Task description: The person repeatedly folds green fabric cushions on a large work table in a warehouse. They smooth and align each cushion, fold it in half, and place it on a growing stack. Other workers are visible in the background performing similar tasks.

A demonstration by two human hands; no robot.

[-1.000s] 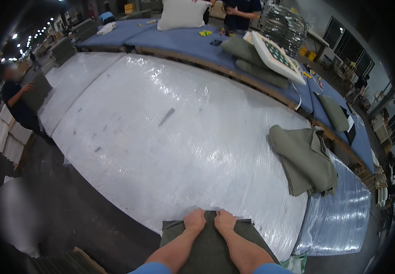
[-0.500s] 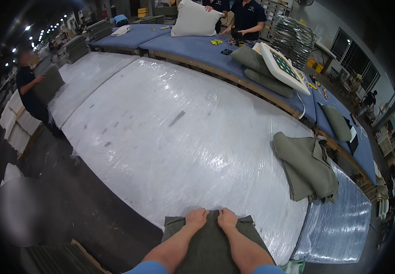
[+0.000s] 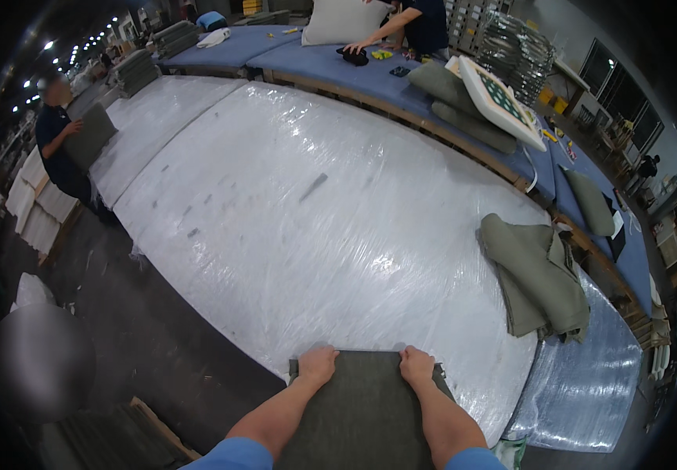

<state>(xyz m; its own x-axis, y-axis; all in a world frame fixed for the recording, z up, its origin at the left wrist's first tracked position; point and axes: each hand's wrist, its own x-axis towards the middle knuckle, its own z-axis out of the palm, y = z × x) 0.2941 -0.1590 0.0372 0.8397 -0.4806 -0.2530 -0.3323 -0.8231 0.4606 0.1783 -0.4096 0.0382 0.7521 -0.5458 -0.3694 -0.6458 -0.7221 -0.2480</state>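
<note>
A dark green cloth [image 3: 360, 415] was pinched along its far edge by the left hand [image 3: 319, 365] and right hand [image 3: 417, 365], spaced apart, at the near side of the film-covered bench [image 3: 276, 227]. Olive fabric [image 3: 538, 274] was heaped farther right.

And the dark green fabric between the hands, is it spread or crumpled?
Spread: the dark green fabric looks smooth, its far edge straight between left hand and right hand. Layers beneath: cannot tell.

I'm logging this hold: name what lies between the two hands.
Dark grey-green cloth spans from the left hand to the right hand, in the head view.
</note>
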